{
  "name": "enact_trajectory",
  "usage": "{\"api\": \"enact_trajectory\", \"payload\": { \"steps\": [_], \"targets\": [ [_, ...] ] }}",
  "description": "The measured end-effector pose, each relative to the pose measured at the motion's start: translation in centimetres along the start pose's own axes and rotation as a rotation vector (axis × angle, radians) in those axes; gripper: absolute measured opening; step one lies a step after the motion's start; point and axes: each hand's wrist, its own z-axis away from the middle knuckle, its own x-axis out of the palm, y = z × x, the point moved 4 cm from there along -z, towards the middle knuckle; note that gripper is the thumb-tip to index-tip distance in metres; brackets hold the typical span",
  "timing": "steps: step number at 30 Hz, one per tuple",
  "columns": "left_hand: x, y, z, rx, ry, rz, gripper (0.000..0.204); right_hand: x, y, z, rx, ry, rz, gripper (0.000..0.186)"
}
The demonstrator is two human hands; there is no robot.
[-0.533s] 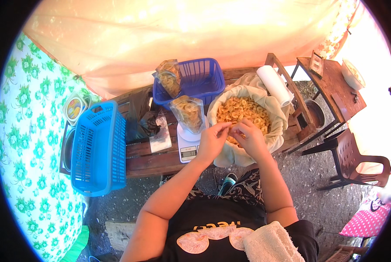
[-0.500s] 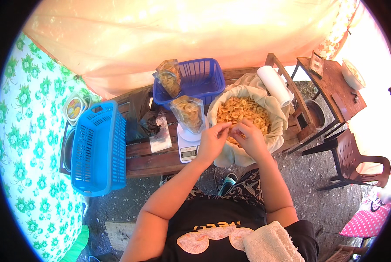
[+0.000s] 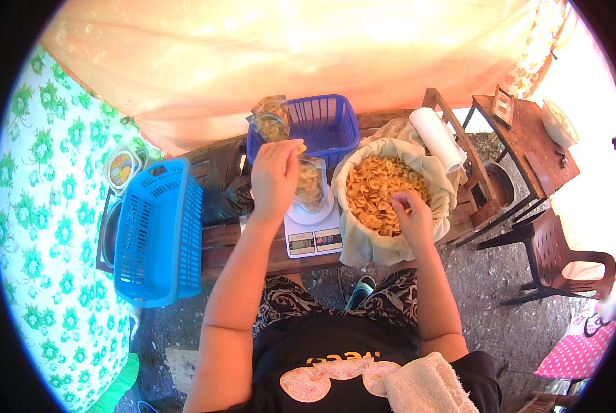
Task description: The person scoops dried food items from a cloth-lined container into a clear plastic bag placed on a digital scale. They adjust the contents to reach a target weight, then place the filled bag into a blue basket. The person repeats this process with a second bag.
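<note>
My left hand [image 3: 275, 180] is raised over a clear pouch of chips [image 3: 312, 189], pinching a yellow chip [image 3: 301, 148] at its fingertips. The pouch stands on the round platform of a white kitchen scale [image 3: 312, 242] and is partly hidden by that hand. To the right, a cloth-lined container [image 3: 360, 249] holds a heap of thin, yellow-orange chips [image 3: 376, 189]. Above the heap's right side is my right hand [image 3: 414, 219], its thumb and fingers drawn together; whatever is between them, if anything, is too small to tell.
A dark blue basket [image 3: 352, 131] behind the scale holds filled pouches [image 3: 271, 118]. A light blue basket [image 3: 187, 234] stands at the left end of the wooden bench [image 3: 232, 256]. A white paper roll [image 3: 437, 140] lies behind the container. Further right are a table [image 3: 521, 134] and brown chair [image 3: 552, 251].
My hands were together over the chips and have parted. The left has moved left and up to the pouch with a chip; the right stays over the heap, slightly further right.
</note>
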Motion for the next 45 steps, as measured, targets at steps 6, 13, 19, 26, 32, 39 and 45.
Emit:
{"api": "enact_trajectory", "payload": {
  "steps": [6, 13, 19, 26, 32, 39, 45],
  "targets": [
    [1.3, -1.3, 0.7, 0.109, -0.15, -0.132, 0.024, -2.0, 4.4, -2.4, 0.11, 0.051, 0.126, 0.018],
    [-0.4, -2.5, 2.5, -0.043, 0.101, 0.029, 0.026, -0.1, 5.8, -3.8, 0.163, -0.219, 0.499, 0.043],
    [-2.4, -6.0, 5.3, -0.253, 0.205, 0.081, 0.026, -0.4, 5.8, -4.8, 0.243, -0.266, 0.151, 0.037],
    [-3.8, -4.8, 7.1, -0.223, 0.277, -0.003, 0.021, -1.5, 6.5, -4.8, 0.559, -0.147, -0.532, 0.022],
    [-0.4, 2.3, 8.5, 0.061, 0.05, 0.109, 0.024, -2.3, 6.9, -5.1, 0.459, -0.076, -0.188, 0.024],
    [3.6, 6.0, 9.4, 0.102, -0.101, 0.344, 0.029, 0.4, 3.9, -3.2, -0.012, -0.183, 0.41, 0.02],
    [1.9, 4.9, 8.9, 0.023, -0.043, 0.282, 0.026, 1.0, 2.6, -3.4, 0.027, -0.282, 0.441, 0.014]
  ]
}}
